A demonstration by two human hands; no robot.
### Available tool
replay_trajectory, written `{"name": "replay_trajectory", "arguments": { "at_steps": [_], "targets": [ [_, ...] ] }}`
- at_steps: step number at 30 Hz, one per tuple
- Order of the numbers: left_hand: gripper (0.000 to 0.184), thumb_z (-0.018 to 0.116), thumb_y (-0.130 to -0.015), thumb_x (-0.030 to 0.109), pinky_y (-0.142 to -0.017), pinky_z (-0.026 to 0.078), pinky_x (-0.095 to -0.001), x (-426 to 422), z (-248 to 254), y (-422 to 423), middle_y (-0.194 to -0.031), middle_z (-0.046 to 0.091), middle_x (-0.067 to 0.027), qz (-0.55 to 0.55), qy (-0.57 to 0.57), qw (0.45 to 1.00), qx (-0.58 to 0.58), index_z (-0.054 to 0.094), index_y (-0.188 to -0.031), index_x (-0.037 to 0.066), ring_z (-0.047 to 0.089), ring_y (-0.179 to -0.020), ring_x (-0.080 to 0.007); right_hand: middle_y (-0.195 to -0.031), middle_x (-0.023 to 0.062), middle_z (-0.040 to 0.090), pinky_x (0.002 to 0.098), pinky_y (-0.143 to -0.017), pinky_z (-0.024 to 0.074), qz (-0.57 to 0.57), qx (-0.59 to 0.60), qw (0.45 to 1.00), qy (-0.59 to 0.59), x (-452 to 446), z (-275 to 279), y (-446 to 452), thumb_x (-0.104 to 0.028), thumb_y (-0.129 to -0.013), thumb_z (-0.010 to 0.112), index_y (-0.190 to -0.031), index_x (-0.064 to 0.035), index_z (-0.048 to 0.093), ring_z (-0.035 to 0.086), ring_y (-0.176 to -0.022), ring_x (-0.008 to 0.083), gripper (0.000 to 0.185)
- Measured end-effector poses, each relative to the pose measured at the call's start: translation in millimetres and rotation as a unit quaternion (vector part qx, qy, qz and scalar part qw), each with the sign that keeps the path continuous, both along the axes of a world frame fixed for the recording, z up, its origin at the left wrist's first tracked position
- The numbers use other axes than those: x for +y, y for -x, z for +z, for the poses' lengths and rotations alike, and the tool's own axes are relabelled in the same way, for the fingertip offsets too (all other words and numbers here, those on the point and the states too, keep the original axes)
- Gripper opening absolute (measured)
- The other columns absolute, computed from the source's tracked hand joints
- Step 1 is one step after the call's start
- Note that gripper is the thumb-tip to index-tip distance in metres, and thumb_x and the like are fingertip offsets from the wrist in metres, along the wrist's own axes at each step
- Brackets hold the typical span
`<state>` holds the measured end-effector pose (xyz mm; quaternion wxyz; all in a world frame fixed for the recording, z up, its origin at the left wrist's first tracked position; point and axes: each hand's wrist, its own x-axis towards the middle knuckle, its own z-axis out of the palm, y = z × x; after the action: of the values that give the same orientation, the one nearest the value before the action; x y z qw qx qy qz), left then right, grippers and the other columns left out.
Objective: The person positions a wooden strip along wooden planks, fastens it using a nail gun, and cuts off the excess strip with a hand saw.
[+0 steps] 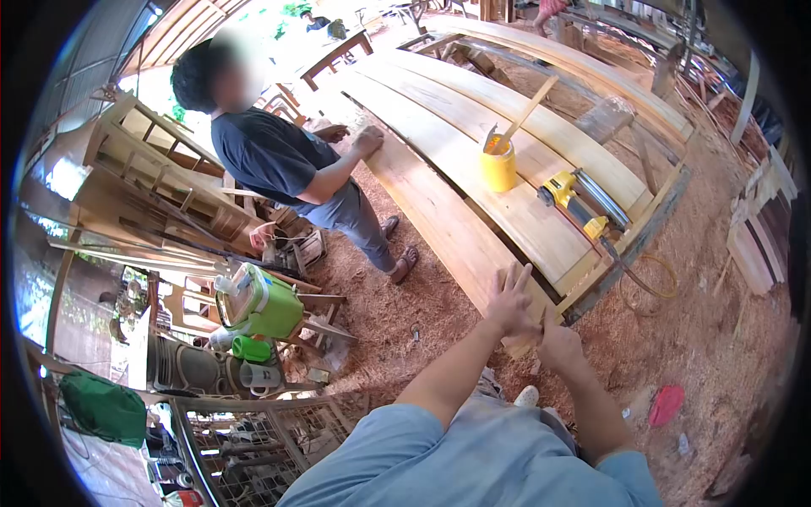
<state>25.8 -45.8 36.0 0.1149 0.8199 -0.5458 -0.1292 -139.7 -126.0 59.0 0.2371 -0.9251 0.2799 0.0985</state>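
Observation:
A long pale wooden plank [452, 232] lies along the near-left edge of a row of boards. My left hand [509, 302] rests on its near end, fingers spread and palm down. Beside it, at the plank's end corner, my right hand [559, 346] is closed; what its fingers hold, if anything, is hidden. A dark gap separates this plank from the wider boards [473, 148] to its right. On those boards stand a yellow container [498, 173] with a wooden stick [532, 106] in it and a yellow-and-black nail gun [574, 203].
A co-worker [270, 156] stands left of the plank, one hand [367, 142] on its far part. A yellow hose [667, 287] curls on the sawdust floor [625, 355]. A green cooler box [263, 304] sits on a stand at left, above a metal mesh frame [253, 448].

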Motion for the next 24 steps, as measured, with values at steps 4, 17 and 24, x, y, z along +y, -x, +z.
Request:
{"name": "replay_trajectory", "arguments": {
  "at_steps": [4,17,24],
  "targets": [
    [0.077,0.079,-0.061,0.069,-0.123,0.002,-0.0652,0.3,3.2,0.1,-0.170,0.013,-0.0146,0.011,-0.008,1.000,0.011,0.078,-0.101,0.004,0.004,-0.156,-0.0423,-0.090,0.0228,0.071,0.0531,-0.078,0.0535,0.051,0.007,0.998,0.020,1.4,4.4,7.2,-0.016,-0.086,0.060,-0.152,-0.0050,0.040,0.070,-0.085,0.0427,0.070],
    [0.081,0.079,-0.058,0.074,-0.123,0.004,-0.0651,1.1,8.3,1.6,-0.170,0.015,-0.0137,0.003,0.007,1.000,0.013,0.077,-0.098,0.003,0.005,-0.156,-0.0419,-0.092,0.0178,0.067,0.0510,-0.078,0.0525,-0.010,-0.125,0.992,0.010,-37.2,0.5,24.4,-0.014,-0.084,0.068,-0.133,-0.0236,0.058,0.066,-0.090,0.0393,0.051],
    [0.082,0.080,-0.057,0.071,-0.124,0.003,-0.0622,-0.1,10.2,0.8,-0.170,0.015,-0.0139,0.005,-0.023,1.000,0.004,0.076,-0.107,0.006,0.006,-0.156,-0.0412,-0.098,0.0193,0.068,0.0503,-0.081,0.0535,0.048,-0.169,0.984,-0.015,-10.4,-13.2,32.5,-0.011,-0.081,0.068,-0.139,-0.0208,0.058,0.067,-0.093,0.0394,0.059]
  ]
}}
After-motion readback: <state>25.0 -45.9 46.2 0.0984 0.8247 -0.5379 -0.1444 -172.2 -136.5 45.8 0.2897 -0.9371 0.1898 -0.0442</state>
